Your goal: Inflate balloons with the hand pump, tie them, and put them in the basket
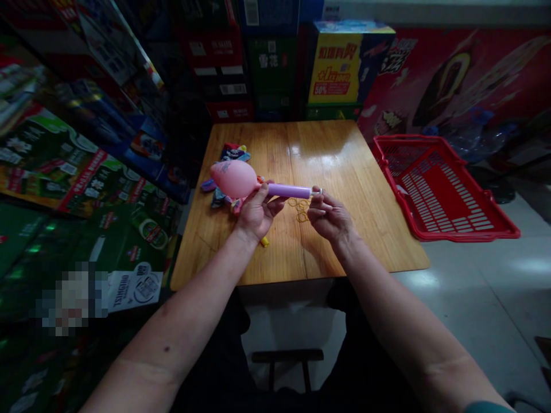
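A partly inflated pink balloon (236, 179) is fitted at the left end of a purple hand pump (289, 191) held above the table. My left hand (258, 215) is closed round the pump's left end by the balloon's neck. My right hand (330, 217) grips the white handle (317, 191) at the pump's other end, its fingers curled. Behind and below the balloon lie several uninflated coloured balloons (235, 152), partly hidden by it. A few yellow rubber bands (302, 213) rest on the wood between my hands. A small yellow piece (264, 242) lies near my left wrist.
The wooden table (344, 155) is in front of me. A red shopping basket (447, 235) stands to its right. Stacked drink cartons (271, 71) and a yellow box (336, 66) rise behind; more cartons (142, 235) crowd the left. A stool (287, 356) shows below.
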Action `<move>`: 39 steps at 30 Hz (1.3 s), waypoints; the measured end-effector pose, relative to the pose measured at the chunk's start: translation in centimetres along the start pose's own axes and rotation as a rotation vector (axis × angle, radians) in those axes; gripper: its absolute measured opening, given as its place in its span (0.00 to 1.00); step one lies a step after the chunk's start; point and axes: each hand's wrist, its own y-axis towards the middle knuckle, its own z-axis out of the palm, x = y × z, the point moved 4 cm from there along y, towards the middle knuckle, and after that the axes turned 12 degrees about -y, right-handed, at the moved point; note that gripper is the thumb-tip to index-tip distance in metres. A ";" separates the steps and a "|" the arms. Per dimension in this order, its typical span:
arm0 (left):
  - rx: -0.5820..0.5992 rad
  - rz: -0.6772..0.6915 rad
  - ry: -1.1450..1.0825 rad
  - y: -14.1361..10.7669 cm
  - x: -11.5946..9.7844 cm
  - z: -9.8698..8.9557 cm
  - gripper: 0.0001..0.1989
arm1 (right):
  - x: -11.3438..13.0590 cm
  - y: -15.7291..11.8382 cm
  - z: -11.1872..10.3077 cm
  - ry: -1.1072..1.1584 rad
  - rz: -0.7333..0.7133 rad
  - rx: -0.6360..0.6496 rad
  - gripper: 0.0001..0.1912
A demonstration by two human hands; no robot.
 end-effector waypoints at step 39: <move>0.011 0.093 -0.007 0.7 -2.7 0.1 0.12 | 2.4 -0.1 -0.8 -0.053 -0.108 -0.032 0.09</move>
